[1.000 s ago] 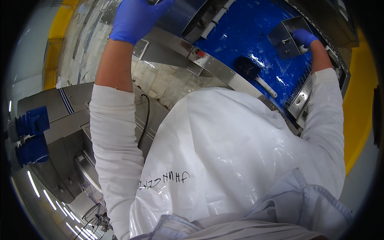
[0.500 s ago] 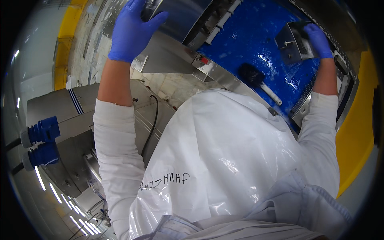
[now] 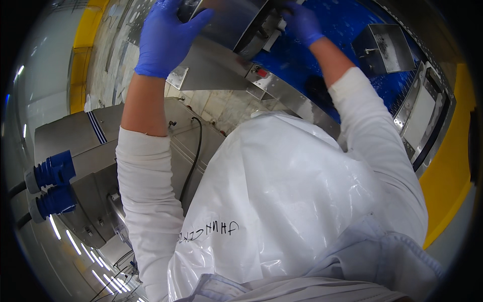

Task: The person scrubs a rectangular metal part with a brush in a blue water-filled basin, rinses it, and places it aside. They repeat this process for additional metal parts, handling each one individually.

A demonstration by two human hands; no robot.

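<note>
My left hand (image 3: 163,40), in a blue glove, is at the top left, on the edge of a steel cover (image 3: 231,22). Its thumb lies against the metal face, and its fingertips pass out of view. My right hand (image 3: 304,22), also gloved, is blurred by motion beside the far side of that cover, over the wet blue surface (image 3: 334,12); its grip is unclear. An open-topped steel box (image 3: 392,48) stands on the blue surface, apart from both hands. A dark brush-like tool (image 3: 317,88) is mostly hidden by my right forearm.
A red button (image 3: 261,73) sits on the steel frame edge. Two blue plugs (image 3: 54,168) jut from the left, near a steel cabinet (image 3: 75,133) with a black cable (image 3: 193,161). A yellow border (image 3: 448,196) curves along the right.
My right hand has let go of the steel box and moved left to the side of the steel cover. My forearm now covers the dark tool. The left hand stays nearly still.
</note>
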